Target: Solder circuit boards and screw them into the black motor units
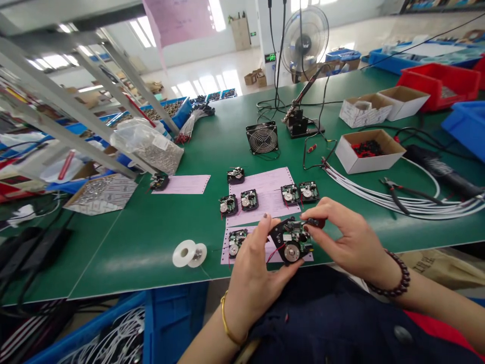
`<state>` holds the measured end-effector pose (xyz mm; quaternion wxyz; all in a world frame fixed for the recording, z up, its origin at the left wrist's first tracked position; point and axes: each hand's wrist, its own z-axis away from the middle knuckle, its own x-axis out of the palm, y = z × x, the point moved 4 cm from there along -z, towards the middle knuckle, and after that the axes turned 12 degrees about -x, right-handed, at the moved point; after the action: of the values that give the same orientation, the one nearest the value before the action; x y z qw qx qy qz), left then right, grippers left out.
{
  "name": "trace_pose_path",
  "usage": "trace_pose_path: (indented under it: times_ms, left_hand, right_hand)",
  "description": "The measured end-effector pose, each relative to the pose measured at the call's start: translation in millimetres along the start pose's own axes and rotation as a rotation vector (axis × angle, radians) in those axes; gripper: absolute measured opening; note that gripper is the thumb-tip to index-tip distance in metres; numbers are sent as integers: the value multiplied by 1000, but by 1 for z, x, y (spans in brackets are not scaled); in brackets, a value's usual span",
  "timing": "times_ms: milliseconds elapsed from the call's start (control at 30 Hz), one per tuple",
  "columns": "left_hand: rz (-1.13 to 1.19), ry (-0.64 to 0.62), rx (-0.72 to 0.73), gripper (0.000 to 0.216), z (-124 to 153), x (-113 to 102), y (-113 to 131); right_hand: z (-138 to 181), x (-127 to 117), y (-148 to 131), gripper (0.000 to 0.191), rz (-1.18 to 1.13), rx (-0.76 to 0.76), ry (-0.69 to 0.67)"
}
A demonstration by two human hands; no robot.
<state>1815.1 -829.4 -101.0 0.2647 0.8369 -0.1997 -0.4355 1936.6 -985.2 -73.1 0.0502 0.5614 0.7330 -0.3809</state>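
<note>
Near the table's front edge, my left hand grips a black circuit board assembly with a round silver disc and thin red wires. My right hand pinches a small dark part at the assembly's upper right side; its exact kind I cannot make out. Beside my left hand, a similar assembly lies on a pink sheet. Further assemblies stand beyond my hands: one on the sheet, one at its left edge, and a pair at its right.
A solder spool lies at the left front. Behind are a small fan and a soldering iron in its stand. To the right are pliers, white cables and a box of red and black parts.
</note>
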Motion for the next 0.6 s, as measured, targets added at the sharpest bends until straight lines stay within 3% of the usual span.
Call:
trace_pose_path:
  times_ms: [200,400,600]
  left_hand:
    - [55,-116,-133,93,1,5,-9]
    - [123,-171,-108,87,6,12,-9]
    - [184,-213,-114,68,3,11,-6]
  right_hand:
    - [0,-2,-5,16,33,-93,-38]
    - [-1,3,7,13,-54,110,-124]
    - [-5,3,7,12,-51,115,-165]
